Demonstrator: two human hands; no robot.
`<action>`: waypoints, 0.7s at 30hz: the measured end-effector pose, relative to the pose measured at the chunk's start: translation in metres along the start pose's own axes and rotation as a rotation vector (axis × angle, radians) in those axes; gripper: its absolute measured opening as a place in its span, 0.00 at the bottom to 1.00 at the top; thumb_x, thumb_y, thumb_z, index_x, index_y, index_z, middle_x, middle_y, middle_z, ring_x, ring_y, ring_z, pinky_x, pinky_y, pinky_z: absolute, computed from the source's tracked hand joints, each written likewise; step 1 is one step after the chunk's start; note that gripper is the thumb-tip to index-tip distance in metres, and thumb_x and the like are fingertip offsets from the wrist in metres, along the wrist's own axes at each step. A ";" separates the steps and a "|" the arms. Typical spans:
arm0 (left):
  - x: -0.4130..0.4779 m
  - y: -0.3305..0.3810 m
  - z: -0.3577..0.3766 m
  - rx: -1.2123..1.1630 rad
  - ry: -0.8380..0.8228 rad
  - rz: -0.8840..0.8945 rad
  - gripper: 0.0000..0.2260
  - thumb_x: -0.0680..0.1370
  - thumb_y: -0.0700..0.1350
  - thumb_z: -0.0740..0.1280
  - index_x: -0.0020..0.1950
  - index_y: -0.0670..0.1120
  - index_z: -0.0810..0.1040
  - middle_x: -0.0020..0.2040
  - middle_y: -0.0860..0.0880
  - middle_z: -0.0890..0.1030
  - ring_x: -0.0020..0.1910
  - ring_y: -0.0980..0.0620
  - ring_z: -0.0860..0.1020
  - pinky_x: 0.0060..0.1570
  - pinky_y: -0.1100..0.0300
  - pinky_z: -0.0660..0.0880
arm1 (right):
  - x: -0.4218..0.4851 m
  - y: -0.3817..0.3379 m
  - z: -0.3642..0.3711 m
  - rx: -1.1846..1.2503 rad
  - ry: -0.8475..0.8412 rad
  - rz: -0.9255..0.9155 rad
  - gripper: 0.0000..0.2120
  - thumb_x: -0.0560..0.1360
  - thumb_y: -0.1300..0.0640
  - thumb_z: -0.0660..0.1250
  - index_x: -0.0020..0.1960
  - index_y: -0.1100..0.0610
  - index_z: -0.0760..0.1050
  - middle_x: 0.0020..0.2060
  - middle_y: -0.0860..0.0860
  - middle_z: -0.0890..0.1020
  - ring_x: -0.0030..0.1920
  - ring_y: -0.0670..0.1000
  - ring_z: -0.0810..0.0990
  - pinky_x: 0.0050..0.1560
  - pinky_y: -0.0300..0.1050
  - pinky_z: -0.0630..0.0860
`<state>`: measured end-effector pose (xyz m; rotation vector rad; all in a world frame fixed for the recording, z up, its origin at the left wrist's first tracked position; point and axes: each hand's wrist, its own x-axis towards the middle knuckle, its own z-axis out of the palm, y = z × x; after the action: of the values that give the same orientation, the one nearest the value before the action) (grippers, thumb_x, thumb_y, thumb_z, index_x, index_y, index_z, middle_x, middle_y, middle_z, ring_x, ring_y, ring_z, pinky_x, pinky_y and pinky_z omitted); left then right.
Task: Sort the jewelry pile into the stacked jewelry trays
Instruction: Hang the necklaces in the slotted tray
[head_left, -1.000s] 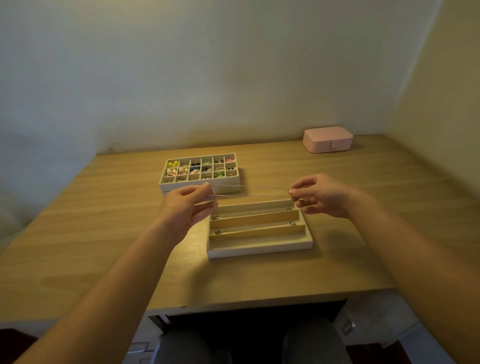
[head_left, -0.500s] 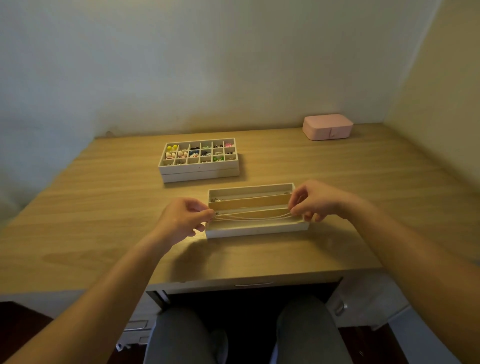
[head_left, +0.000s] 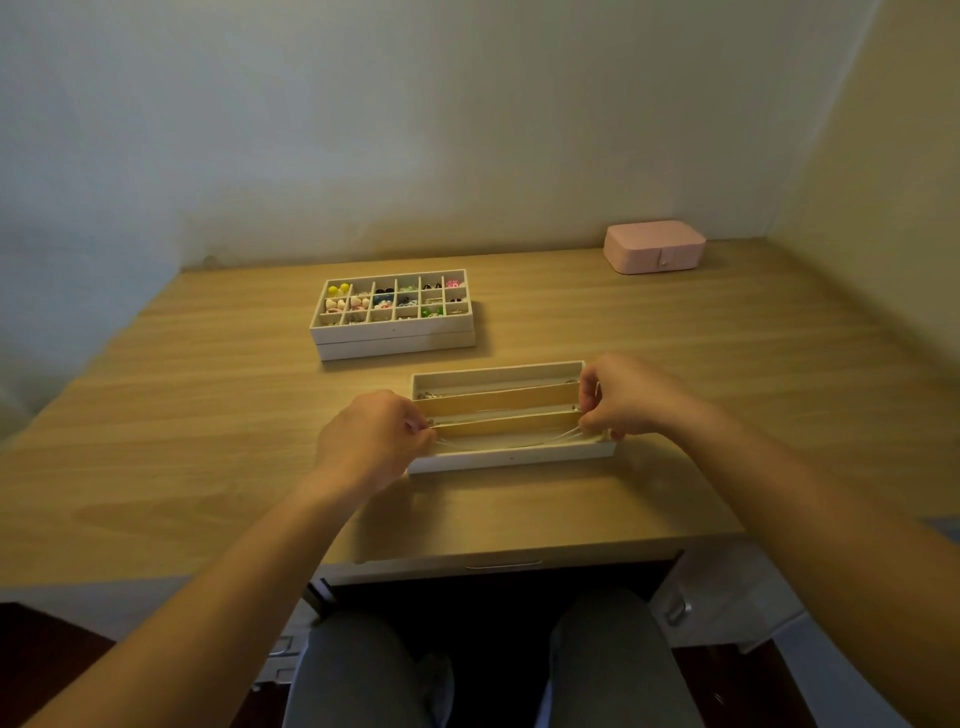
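Note:
A white long-slot tray (head_left: 511, 458) with two tan dividers lies near the desk's front edge. A thin silvery chain (head_left: 509, 443) sags across its nearest slot. My left hand (head_left: 371, 441) pinches the chain's left end at the tray's left wall. My right hand (head_left: 631, 397) pinches the right end at the tray's right wall. Small clasps show in the two farther slots. Behind and to the left stands a stack of two white trays (head_left: 395, 335); the top one is a grid holding several colourful beads and earrings.
A closed pink jewelry box (head_left: 654, 247) sits at the back right of the wooden desk (head_left: 182, 441), against the wall. Walls close in behind and on the right. My knees show below the desk's front edge.
Both hands came down and toward me with the chain, from above the tray's back edge to its front slot. The chain went from taut in the air to sagging into the slot.

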<state>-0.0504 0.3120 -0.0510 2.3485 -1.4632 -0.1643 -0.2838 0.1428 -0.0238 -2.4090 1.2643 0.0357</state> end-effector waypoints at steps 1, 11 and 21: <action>0.000 0.002 0.000 0.030 0.009 0.005 0.06 0.77 0.54 0.71 0.49 0.54 0.86 0.44 0.56 0.78 0.45 0.53 0.77 0.40 0.57 0.74 | 0.000 -0.001 0.000 -0.029 0.003 0.004 0.05 0.69 0.58 0.75 0.41 0.51 0.80 0.34 0.48 0.86 0.31 0.44 0.85 0.45 0.53 0.85; 0.001 -0.002 -0.007 -0.052 0.026 0.061 0.03 0.77 0.50 0.68 0.45 0.55 0.82 0.43 0.55 0.81 0.44 0.51 0.78 0.40 0.56 0.73 | -0.007 -0.005 -0.013 -0.011 0.076 -0.046 0.03 0.76 0.53 0.70 0.44 0.48 0.78 0.39 0.47 0.84 0.37 0.48 0.82 0.41 0.49 0.82; -0.003 -0.004 -0.003 -0.363 -0.172 0.029 0.12 0.76 0.38 0.62 0.42 0.54 0.79 0.42 0.57 0.85 0.46 0.52 0.81 0.51 0.46 0.78 | -0.012 -0.001 -0.009 0.268 -0.185 -0.025 0.07 0.82 0.61 0.60 0.54 0.55 0.76 0.45 0.49 0.87 0.32 0.49 0.79 0.31 0.41 0.76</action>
<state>-0.0470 0.3170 -0.0498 2.0589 -1.4043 -0.5855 -0.2917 0.1492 -0.0124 -2.1387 1.0819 0.0750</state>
